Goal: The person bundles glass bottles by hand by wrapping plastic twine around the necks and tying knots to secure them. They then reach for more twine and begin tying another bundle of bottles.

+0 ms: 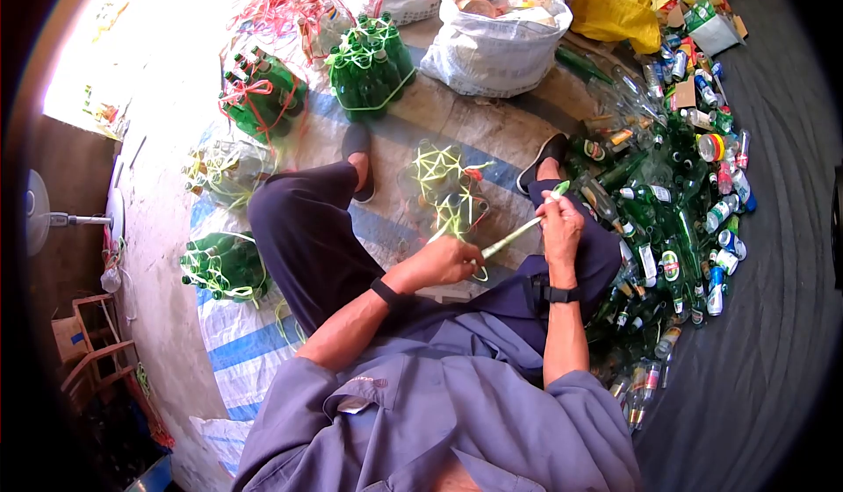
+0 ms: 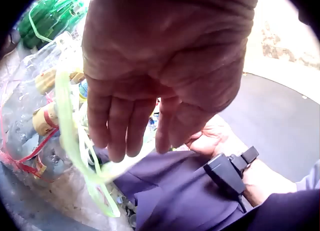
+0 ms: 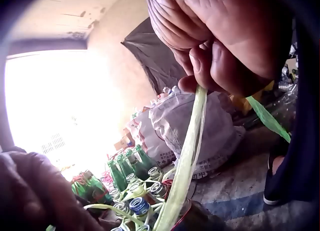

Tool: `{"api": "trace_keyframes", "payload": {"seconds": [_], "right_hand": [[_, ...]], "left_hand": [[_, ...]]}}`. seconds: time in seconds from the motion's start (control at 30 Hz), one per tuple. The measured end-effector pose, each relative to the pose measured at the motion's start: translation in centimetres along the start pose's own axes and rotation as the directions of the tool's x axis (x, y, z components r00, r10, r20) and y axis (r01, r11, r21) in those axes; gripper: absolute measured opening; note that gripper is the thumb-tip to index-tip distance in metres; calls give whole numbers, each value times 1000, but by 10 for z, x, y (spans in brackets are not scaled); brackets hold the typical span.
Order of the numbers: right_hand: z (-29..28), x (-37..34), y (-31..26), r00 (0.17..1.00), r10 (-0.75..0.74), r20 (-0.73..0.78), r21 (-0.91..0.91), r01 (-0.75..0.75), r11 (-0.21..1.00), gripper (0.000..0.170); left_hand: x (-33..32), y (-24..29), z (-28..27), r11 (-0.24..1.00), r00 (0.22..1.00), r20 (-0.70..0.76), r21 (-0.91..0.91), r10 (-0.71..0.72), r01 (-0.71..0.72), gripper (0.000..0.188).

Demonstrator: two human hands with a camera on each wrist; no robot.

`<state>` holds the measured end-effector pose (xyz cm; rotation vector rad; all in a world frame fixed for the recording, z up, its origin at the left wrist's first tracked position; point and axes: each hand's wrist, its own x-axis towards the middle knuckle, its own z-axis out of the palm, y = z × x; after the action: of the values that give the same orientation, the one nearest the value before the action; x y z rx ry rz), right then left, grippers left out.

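Between the legs stands a bundle of clear bottles (image 1: 439, 180), its necks laced with pale green strap. My right hand (image 1: 562, 226) pinches the pale green strap (image 1: 514, 239), which stretches taut down to my left hand (image 1: 443, 262) beside the bundle. In the right wrist view the right hand (image 3: 230, 46) has its fingers curled on the strap (image 3: 187, 166), and a short green end (image 3: 267, 117) sticks out past it. In the left wrist view the left hand's fingers (image 2: 125, 121) bend around the strap (image 2: 75, 136); the exact grip is partly hidden.
Tied bundles of green bottles (image 1: 371, 66) stand ahead and to the left. A white sack (image 1: 492, 53) is at the front, with a yellow bag (image 1: 619, 9) beside it. Loose bottles and cans (image 1: 676, 220) pile up on the right. A fan (image 1: 39, 213) stands far left.
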<state>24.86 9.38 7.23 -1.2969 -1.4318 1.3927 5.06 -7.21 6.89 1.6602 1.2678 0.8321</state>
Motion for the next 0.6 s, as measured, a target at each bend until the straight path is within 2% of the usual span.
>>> {"api": "trace_keyframes", "payload": {"seconds": [0.03,0.07,0.1,0.13,0.2,0.23,0.27,0.33,0.37,0.43,0.47,0.5,0.53,0.57,0.6], "right_hand": [[6,-8,-9,982,-156,107,-232,177,956,20],[13,-21,-16,966,-187,179,-255,229,940,18],[20,-32,-21,947,-176,267,-304,256,918,16],[26,-43,-26,923,-160,351,-349,288,892,14],[39,-62,-38,803,-274,529,-408,524,748,9],[50,-72,-43,766,-340,545,-304,559,772,5],[53,-79,-43,745,-291,601,-308,552,775,6],[61,-87,-32,709,-284,645,-291,572,767,8],[60,-86,-28,709,-284,645,-288,570,770,8],[61,-86,-28,691,-1,723,-345,362,866,13],[57,-82,-12,691,2,722,-343,355,870,13],[48,-75,14,705,104,701,-378,245,893,16],[44,-70,12,707,205,677,-411,133,902,19],[34,-66,7,731,323,600,-396,-79,915,22],[30,-61,-7,780,371,504,-386,-180,905,25]], "left_hand": [[3,15,-8,988,992,-44,-104,-117,112,18],[5,23,-14,953,968,-77,-211,-238,217,22],[7,15,-15,890,948,-50,-363,-316,277,31],[11,11,-16,838,944,-82,-488,-321,243,37],[14,14,-19,656,892,-105,-715,-439,239,41],[14,9,-18,634,879,-141,-745,-455,208,43],[13,6,-17,635,877,-144,-744,-458,209,43],[13,6,-17,652,901,-148,-738,-408,174,37],[13,7,-16,667,887,-142,-713,-438,215,30],[10,-9,-8,674,881,-122,-694,-456,253,27],[9,-17,-4,681,877,-104,-675,-470,285,25],[8,-8,-6,737,875,-142,-611,-462,290,23],[7,-7,-6,734,874,-137,-611,-467,297,23],[6,-7,-6,769,890,-150,-577,-430,275,22],[7,-1,-10,802,906,-162,-543,-391,249,22]]}}
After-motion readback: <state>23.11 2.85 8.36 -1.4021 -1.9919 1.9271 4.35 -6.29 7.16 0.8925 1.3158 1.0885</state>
